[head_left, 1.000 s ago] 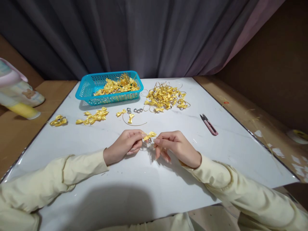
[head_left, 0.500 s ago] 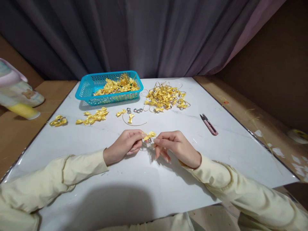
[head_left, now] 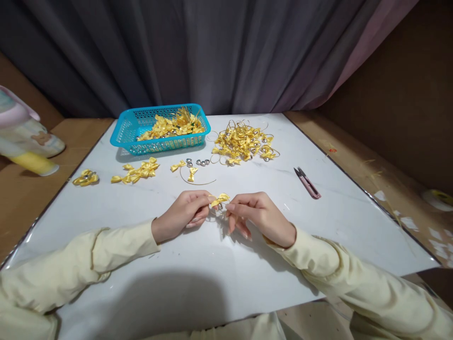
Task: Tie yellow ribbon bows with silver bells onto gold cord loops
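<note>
While the left hand (head_left: 184, 210) pinches a bow (head_left: 220, 200), the right hand (head_left: 261, 213) pinches thin cord (head_left: 224, 203).

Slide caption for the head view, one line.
Left hand pinches a yellow satin bow, right hand close beside it; turquoise basket and thread snips lie beyond.

At centre, the left grip (head_left: 184, 208) covers part of the bow (head_left: 221, 199); the bell (head_left: 220, 206) below is too small to make out, and the cord by the right grip (head_left: 261, 215) too fine to trace. The basket (head_left: 130, 148) wall partly hides its contents. The left edge cuts off the bottle (head_left: 31, 134); the roll (head_left: 439, 200), far right, is blurred
</note>
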A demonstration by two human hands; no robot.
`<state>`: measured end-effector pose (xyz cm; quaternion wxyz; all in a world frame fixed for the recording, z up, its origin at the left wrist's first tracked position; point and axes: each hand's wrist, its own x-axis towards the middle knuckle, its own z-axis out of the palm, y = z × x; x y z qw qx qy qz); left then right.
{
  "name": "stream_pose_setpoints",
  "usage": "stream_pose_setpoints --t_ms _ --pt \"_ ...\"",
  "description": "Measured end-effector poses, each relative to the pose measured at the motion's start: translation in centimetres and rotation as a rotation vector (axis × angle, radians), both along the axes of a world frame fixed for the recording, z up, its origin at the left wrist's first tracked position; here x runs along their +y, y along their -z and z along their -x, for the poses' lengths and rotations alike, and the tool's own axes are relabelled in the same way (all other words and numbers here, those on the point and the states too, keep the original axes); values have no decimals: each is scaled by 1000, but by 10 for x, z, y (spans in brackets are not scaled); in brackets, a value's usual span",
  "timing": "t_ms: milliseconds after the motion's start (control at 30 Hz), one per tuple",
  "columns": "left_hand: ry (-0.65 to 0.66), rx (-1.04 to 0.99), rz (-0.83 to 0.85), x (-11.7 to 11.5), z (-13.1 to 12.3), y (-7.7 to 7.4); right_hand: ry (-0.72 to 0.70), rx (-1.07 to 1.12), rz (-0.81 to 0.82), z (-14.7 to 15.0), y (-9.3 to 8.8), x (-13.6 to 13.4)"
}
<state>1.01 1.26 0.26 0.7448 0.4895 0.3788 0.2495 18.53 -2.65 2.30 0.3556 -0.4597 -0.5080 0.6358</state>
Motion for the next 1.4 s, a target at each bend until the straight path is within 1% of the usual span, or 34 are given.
stream_pose_setpoints --t_ms 367,500,633,800,1000,1067,1400 --pt "1 -3 4 1 1 0 4 -6 -6 1 2 -1" --pt "-4 12 -19 0 0 1 2 -64 -23 2 1 -2" --pt "-10 40 -58 -2 0 2 1 -73 -12 2 0 -2" --pt "-11 58 -113 -5 1 5 -9 -101 -21 3 2 -2" --pt "-36 106 -205 -7 2 6 -27 -263 -160 2 6 -4" --pt "-43 120 -250 -7 2 7 -26 -303 -185 2 6 -5" --pt "-67 241 -457 -12 5 5 -23 -177 -103 4 7 -4"
